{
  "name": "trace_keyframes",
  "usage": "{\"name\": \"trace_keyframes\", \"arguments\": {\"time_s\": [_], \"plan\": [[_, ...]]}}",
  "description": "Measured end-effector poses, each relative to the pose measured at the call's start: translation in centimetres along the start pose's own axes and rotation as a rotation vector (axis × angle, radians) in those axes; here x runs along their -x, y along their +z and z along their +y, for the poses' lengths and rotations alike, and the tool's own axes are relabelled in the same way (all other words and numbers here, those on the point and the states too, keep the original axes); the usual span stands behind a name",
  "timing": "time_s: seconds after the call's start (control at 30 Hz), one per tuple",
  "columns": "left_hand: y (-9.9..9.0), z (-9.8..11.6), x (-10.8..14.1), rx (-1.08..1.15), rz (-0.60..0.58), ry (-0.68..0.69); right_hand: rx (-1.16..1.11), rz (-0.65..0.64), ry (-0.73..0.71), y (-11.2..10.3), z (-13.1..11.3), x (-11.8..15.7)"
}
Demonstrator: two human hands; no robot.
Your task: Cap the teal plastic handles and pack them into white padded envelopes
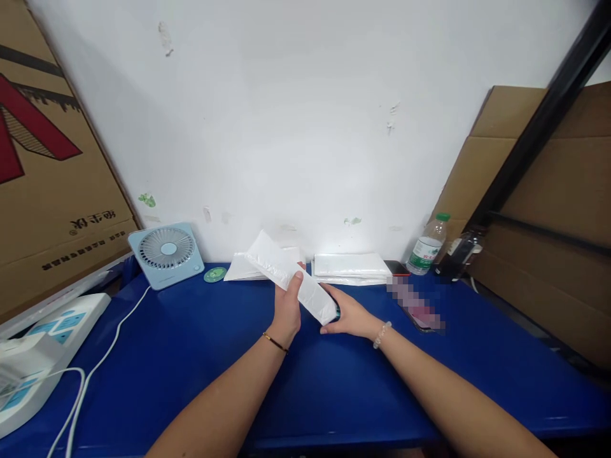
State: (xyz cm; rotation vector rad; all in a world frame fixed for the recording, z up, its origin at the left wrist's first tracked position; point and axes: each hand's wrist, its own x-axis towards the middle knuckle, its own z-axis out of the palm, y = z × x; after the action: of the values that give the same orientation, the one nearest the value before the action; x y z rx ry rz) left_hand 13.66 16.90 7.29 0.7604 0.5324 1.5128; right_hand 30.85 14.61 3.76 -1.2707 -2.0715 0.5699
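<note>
A long, narrow white packet with a shiny, wrinkled surface slants above the blue table, upper end to the left. My left hand is closed round its middle, thumb pressed on top. At the lower right end, my right hand has its thumb and fingers around the packet. A small dark teal edge shows between the packet and the right palm; what it belongs to is hidden. Behind the hands lie a white folded sheet pile on the left and a stack of white folded plastic on the right.
On the blue table stand a light blue fan, a green round disc, a white power strip with cables, a water bottle, a dark bottle and a blurred phone-like item. Cardboard flanks both sides.
</note>
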Motion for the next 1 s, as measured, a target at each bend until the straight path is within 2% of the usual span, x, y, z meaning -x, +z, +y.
{"name": "trace_keyframes", "arguments": {"time_s": [0.07,0.17,0.43,0.5,0.6,0.7,0.8,0.87,0.93,1.0], "plan": [[0.0,0.4,-0.2,-0.034,-0.021,0.021,0.034,0.024,-0.017,0.7,-0.3,-0.4],[-0.2,1.9,-0.8,-0.107,-0.045,0.091,0.138,-0.006,-0.059,1.0,-0.3,-0.5],[-1.2,8.6,-1.9,-0.361,-0.096,0.288,0.342,-0.095,-0.062,0.5,0.1,-0.1],[-1.5,9.9,-1.8,-0.503,-0.089,0.361,0.352,-0.100,-0.061,0.5,0.1,-0.1],[-2.3,11.0,-2.3,-0.932,-0.084,0.440,0.344,-0.119,-0.058,0.4,0.0,-0.1],[-4.0,10.7,-3.6,-1.427,-0.102,0.353,0.303,-0.177,-0.064,0.2,-0.3,0.3],[-6.1,9.5,-5.0,-1.774,-0.116,0.070,0.271,-0.250,-0.070,-0.1,-0.9,1.1],[-7.1,8.9,-5.6,-1.981,-0.203,-0.081,0.268,-0.285,-0.071,-0.2,-1.4,1.7],[-7.4,8.7,-5.8,-2.093,-0.261,-0.117,0.267,-0.309,-0.078,-0.3,-1.8,2.1],[-7.0,8.5,-5.5,-2.055,-0.329,-0.033,0.257,-0.330,-0.093,-0.5,-1.9,2.4]]}}
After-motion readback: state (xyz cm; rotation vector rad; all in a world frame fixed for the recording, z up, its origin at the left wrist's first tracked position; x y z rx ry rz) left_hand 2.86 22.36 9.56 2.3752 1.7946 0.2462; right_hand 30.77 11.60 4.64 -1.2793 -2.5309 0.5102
